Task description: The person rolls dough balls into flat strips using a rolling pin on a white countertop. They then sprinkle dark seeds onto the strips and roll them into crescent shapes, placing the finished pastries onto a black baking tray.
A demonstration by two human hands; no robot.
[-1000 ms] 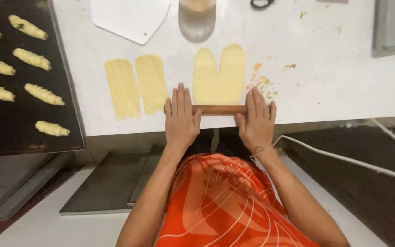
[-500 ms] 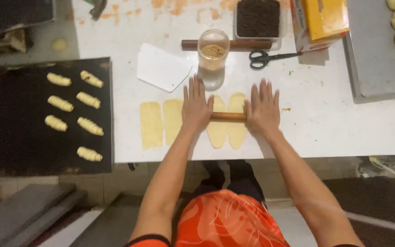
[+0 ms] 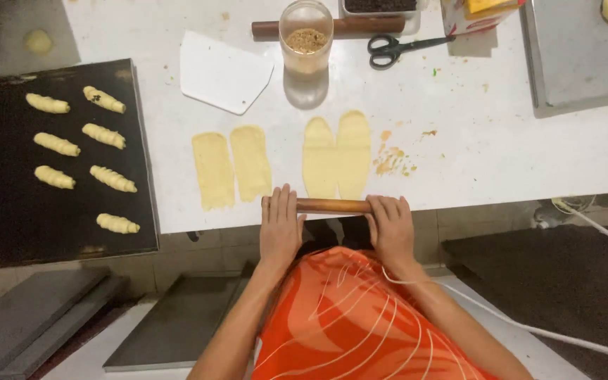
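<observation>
Pressing flat on a rolling pin (image 3: 333, 205) at the table's near edge (image 3: 459, 200), the left hand (image 3: 279, 229) and right hand (image 3: 390, 229) sit apart at its ends, just below two dough strips (image 3: 337, 155); pulled farther back, it could slip off.

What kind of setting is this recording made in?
Likely a bakery or pastry kitchen: both hands press a wooden rolling pin at the edge of a white worktable bearing flattened dough strips, and shaped rolls lie on a dark baking tray.
</observation>
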